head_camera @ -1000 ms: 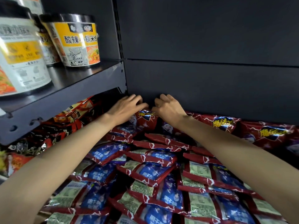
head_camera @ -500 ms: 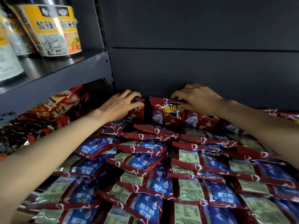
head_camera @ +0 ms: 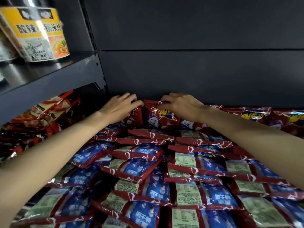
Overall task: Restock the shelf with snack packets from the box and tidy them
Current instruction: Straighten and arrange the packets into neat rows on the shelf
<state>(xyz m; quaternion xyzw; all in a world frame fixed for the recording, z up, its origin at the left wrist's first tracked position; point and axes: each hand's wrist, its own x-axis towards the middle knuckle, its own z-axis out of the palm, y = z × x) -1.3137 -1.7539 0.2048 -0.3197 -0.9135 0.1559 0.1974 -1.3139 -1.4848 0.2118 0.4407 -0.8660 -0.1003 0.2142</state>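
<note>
My right hand (head_camera: 180, 106) pinches the top edge of an upright red packet (head_camera: 160, 116) against the back wall (head_camera: 189, 71), my left hand (head_camera: 120, 108) grips the packet beside it (head_camera: 137, 115).

Two bare forearms are seen reaching in from the lower corners of the view, each ending in a bare hand. No sleeve is seen on either arm up to the frame's edge. The left hand (head_camera: 120, 108) is shown with slim fingers and short, unpainted nails. The right hand (head_camera: 179, 106) is shown likewise, its knuckles clearly outlined. No ring, watch, bracelet or glove is worn on either hand or wrist.
</note>
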